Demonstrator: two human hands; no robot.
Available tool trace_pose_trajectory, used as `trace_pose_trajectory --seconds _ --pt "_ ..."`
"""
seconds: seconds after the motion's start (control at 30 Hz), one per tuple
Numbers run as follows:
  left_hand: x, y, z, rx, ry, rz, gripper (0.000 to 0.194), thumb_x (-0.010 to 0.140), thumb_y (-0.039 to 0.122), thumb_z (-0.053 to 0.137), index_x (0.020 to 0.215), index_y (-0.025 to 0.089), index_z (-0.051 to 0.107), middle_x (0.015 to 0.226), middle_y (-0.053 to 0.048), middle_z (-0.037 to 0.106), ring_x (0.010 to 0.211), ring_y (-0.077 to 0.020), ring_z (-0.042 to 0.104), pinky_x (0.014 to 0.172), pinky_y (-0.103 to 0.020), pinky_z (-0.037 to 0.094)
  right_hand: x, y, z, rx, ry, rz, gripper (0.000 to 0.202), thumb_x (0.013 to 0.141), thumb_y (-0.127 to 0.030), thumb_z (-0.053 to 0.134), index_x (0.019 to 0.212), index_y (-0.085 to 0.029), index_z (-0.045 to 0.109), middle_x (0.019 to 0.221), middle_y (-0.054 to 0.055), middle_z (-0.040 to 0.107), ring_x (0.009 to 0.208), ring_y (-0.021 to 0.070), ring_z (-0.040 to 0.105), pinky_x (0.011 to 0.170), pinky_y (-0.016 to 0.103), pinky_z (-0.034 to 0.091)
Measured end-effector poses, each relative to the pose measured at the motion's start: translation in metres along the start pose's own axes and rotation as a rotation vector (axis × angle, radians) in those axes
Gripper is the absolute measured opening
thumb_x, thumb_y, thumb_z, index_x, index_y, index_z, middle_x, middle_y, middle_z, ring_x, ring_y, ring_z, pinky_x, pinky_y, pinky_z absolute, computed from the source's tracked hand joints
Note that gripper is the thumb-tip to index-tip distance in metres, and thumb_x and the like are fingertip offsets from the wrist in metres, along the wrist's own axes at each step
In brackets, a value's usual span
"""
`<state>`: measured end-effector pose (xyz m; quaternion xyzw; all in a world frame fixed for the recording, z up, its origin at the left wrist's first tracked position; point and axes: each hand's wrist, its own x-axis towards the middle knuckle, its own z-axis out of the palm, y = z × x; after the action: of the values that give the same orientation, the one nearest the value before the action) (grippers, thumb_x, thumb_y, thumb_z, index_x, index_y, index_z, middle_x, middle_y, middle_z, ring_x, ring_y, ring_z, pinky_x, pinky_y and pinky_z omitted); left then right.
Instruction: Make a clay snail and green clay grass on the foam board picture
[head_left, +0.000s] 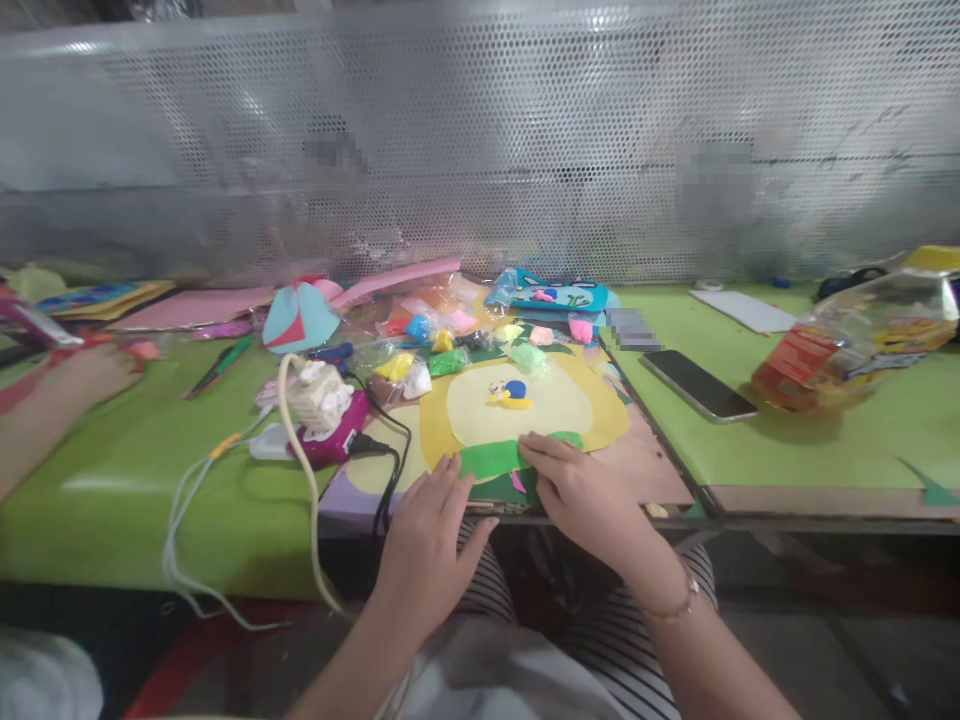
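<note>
My left hand (435,525) lies with its fingers stretched out, the tips at the left end of a green paper strip (487,459). My right hand (574,485) rests flat on the strip's right part, fingers extended. The strip lies across the near edge of a pale yellow oval (472,410) set on a larger deeper-yellow paper shape (611,420). On the oval sits a small clay snail figure (511,392) with a blue shell and yellow body. A pink scrap (517,482) shows just below the strip.
Several bags of coloured clay (448,362) lie behind the papers. A purple power strip (337,430) with cables stands at left. To the right are a phone (697,384) and a tilted plastic bottle (847,350). Another person's hand (101,370) is at far left.
</note>
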<state>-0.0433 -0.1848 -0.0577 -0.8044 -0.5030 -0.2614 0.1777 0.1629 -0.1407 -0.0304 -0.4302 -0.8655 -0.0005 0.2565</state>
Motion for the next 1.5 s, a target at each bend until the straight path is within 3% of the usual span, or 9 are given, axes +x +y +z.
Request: trace_pose_trajectory --seconds 0.13,0.3,0.63,0.83,0.97,1.13,1.5 --pt "0.001 -0.003 -0.001 -0.029 -0.009 -0.05 0.051 0.089 0.035 0.049 0.131 0.008 0.042 0.124 -0.018 0.06 0.113 -0.0274 0.058 0.091 -0.043 0.051 0.0 0.0 0.0 0.002 0.002 -0.001 0.042 0.084 -0.005 0.038 0.118 -0.012 0.061 0.125 0.012 0.06 0.112 0.0237 0.058 0.096 0.041 0.051" --pt "0.002 -0.002 -0.003 -0.01 -0.031 -0.014 0.042 0.088 0.037 0.05 0.12 0.01 0.054 0.124 -0.016 0.061 0.116 -0.0295 0.057 0.093 -0.046 0.049 0.0 0.0 0.0 0.013 -0.003 0.007 0.042 0.084 -0.004 0.038 0.118 -0.012 0.061 0.125 0.012 0.06 0.112 0.0242 0.058 0.094 0.041 0.052" --pt "0.0 -0.003 -0.005 -0.061 -0.039 0.001 0.038 0.086 0.039 0.051 0.114 0.013 0.055 0.128 -0.018 0.058 0.12 -0.0305 0.054 0.095 -0.047 0.048 -0.001 0.0 0.0 0.019 0.008 0.002 0.042 0.083 -0.005 0.038 0.117 -0.013 0.061 0.124 0.012 0.061 0.114 0.0237 0.057 0.094 0.041 0.052" --pt "-0.001 -0.007 -0.007 -0.117 -0.062 -0.071 0.05 0.088 0.038 0.049 0.129 0.01 0.041 0.127 -0.018 0.057 0.117 -0.0277 0.056 0.093 -0.044 0.05 -0.001 0.0 0.0 0.004 -0.002 0.003 0.041 0.084 -0.005 0.038 0.118 -0.012 0.061 0.125 0.012 0.06 0.114 0.0242 0.057 0.094 0.041 0.053" --pt "-0.004 -0.013 -0.008 -0.102 -0.08 0.014 0.038 0.088 0.036 0.049 0.12 0.014 0.051 0.133 -0.015 0.054 0.12 -0.0275 0.053 0.096 -0.042 0.049 -0.002 0.0 0.001 0.007 0.018 -0.002 0.042 0.084 -0.004 0.038 0.119 -0.014 0.061 0.125 0.011 0.06 0.113 0.0234 0.058 0.096 0.041 0.051" --pt "-0.009 -0.016 -0.006 -0.046 -0.07 0.097 0.039 0.087 0.031 0.051 0.122 0.015 0.054 0.133 -0.014 0.054 0.12 -0.0273 0.053 0.101 -0.044 0.045 -0.001 0.0 0.0 0.01 0.024 -0.004 0.042 0.083 -0.005 0.039 0.119 -0.013 0.061 0.124 0.012 0.061 0.113 0.0235 0.058 0.095 0.041 0.052" --pt "-0.007 -0.013 -0.003 -0.002 -0.038 0.097 0.042 0.086 0.029 0.052 0.124 0.009 0.053 0.128 -0.016 0.058 0.118 -0.027 0.054 0.099 -0.04 0.046 -0.001 0.0 0.0 -0.003 0.005 0.0 0.042 0.083 -0.004 0.038 0.118 -0.01 0.06 0.125 0.012 0.06 0.112 0.0239 0.059 0.095 0.041 0.052"
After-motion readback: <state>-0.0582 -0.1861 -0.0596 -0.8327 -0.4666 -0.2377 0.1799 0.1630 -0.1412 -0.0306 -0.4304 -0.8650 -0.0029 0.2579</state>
